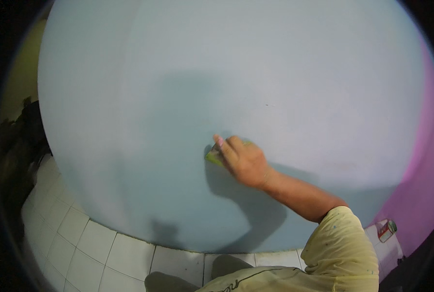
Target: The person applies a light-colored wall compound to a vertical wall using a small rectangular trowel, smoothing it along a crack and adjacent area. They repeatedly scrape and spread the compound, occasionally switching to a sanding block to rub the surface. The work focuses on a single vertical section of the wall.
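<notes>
1. I see my right hand [243,160] pressed flat against a pale blue-grey wall [187,87], a little below the middle of the view.
2. Under it is a small yellow-green pad [214,155], perhaps a sanding block or sponge; I cannot tell which. Only its left end shows past the fingertips [220,142].
3. The fingers lie stretched and close together over the pad, pinning it to the wall instead of curling round it. I judge this flat hold spreads the pressure evenly, so the pad's whole face meets the paint.
4. The pad's long axis seems to run from lower left to upper right, roughly crosswise to the fingers, with its visible end pointing left and slightly down. Most of it is hidden, so I hold that loosely.
5. The forearm reaches in from lower right, from a pale yellow sleeve [341,243] speckled with small dark spots.
6. My left hand is out of view.
7. Below the wall lie white floor tiles [95,243]. At right the wall turns pink [426,185], and a small can [386,229] lies on its side on the floor near that corner, well apart from the hand.
</notes>
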Demonstrator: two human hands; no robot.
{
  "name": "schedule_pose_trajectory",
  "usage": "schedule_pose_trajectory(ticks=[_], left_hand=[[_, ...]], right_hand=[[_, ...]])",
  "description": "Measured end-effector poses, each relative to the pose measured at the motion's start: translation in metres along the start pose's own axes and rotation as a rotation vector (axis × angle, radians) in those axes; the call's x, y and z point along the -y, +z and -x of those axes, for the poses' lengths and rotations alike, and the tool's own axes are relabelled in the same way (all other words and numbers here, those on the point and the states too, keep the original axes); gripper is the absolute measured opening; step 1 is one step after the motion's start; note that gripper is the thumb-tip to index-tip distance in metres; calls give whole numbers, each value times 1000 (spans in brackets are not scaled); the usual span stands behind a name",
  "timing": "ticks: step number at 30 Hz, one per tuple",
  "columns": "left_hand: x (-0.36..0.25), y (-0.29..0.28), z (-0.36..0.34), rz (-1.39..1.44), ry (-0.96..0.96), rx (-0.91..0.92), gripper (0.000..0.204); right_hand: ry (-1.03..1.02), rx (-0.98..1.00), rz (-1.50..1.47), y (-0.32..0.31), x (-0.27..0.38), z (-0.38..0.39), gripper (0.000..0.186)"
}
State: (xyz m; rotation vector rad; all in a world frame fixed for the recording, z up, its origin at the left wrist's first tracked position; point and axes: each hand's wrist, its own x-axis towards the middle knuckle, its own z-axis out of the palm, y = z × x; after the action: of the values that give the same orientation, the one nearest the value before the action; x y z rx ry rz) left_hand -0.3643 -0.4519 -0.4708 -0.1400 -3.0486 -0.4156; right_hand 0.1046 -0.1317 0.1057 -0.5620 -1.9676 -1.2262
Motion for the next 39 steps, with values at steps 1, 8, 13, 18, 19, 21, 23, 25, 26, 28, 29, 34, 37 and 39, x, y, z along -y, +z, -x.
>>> schedule_pose_trajectory(ticks=[1,8,13,18,19,21,23,25,26,28,29,34,37,39], left_hand=[[-1,3,-1,-8,-9,1,74],[18,20,-4,-71,-181,28,75],[17,37,-7,-153,-207,57,76],[27,53,-8,-244,-343,77,77],[28,58,-7,-265,-362,85,77],[37,71,-10,-309,-426,93,77],[37,85,-9,-355,-472,115,78],[34,101,-11,-402,-495,118,78],[28,110,-12,-417,-492,122,78],[19,125,-10,-436,-491,119,78],[19,135,-6,-428,-511,112,79],[9,127,4,-407,-376,34,80],[9,108,10,-330,-286,7,80],[3,103,16,-289,-241,8,80]], right_hand=[[-2,-33,67,-3,-15,-8,56],[318,-444,100,-24,-55,-115,45],[-82,411,-111,38,63,26,47],[-22,124,25,51,40,-62,49],[62,-64,86,47,27,-96,50],[193,-306,103,35,18,-153,49],[216,-261,82,43,29,-158,51],[122,-13,52,71,62,-114,53],[27,175,47,86,86,-76,53],[-265,600,-200,105,136,-5,50],[-309,614,-281,109,151,18,49],[-18,301,-214,84,134,-51,47],[177,29,-178,54,114,-88,43],[157,92,-117,24,100,-74,39]])
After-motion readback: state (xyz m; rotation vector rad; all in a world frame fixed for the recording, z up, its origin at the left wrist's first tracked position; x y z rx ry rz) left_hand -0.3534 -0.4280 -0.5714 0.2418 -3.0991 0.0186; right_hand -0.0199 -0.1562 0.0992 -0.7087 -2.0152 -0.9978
